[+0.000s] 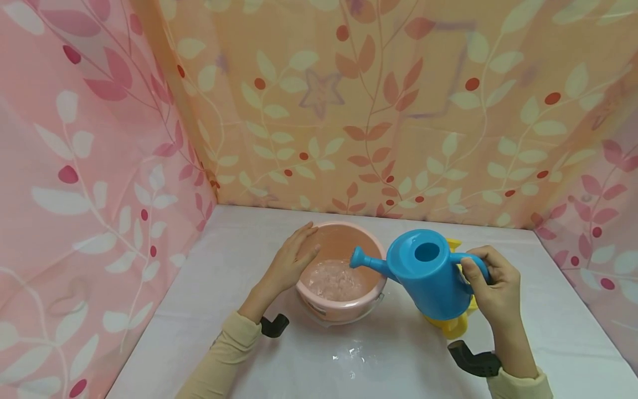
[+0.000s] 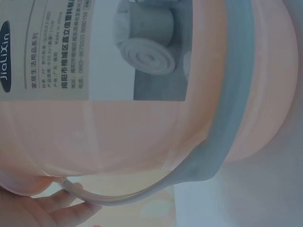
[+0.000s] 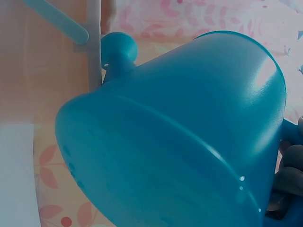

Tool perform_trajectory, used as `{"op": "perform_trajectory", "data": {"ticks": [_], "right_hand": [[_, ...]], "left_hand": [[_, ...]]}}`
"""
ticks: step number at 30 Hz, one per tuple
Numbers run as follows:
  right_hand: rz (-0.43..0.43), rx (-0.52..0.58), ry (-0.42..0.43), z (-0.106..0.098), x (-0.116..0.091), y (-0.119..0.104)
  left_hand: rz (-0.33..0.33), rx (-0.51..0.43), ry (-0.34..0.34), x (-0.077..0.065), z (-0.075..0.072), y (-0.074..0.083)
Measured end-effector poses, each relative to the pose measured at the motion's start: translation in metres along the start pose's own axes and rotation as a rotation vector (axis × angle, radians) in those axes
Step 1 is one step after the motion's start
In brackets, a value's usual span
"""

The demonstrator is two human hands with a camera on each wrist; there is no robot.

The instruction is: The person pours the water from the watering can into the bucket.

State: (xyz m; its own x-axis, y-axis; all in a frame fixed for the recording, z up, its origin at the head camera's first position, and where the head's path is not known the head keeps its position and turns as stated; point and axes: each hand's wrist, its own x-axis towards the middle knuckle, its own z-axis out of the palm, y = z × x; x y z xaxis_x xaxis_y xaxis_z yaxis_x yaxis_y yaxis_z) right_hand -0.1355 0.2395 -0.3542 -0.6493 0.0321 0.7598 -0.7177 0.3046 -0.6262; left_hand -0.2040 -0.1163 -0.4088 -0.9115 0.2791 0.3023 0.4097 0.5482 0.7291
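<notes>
A pink bucket with water in it stands on the white-covered table. My left hand holds its left rim, thumb on the inner side and fingers at the outer wall, close by the bucket's handle. In my right hand is the looped handle of a blue watering can, with the fingers wrapped round it. The can is raised and leans left, its spout over the right part of the bucket. From the right wrist, the can's broad underside shows.
Behind and below the watering can is a yellow plastic object, mostly hidden by it. Drops of water lie on the white tabletop in front of the bucket. Leaf-patterned curtains close in the back and both sides.
</notes>
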Motion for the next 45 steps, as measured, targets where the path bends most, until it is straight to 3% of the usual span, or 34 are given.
{"op": "perform_trajectory", "data": {"ticks": [45], "right_hand": [[0.015, -0.013, 0.013, 0.0000, -0.0019, -0.0015]], "left_hand": [[0.004, -0.011, 0.016, -0.0002, 0.0006, 0.0005]]}}
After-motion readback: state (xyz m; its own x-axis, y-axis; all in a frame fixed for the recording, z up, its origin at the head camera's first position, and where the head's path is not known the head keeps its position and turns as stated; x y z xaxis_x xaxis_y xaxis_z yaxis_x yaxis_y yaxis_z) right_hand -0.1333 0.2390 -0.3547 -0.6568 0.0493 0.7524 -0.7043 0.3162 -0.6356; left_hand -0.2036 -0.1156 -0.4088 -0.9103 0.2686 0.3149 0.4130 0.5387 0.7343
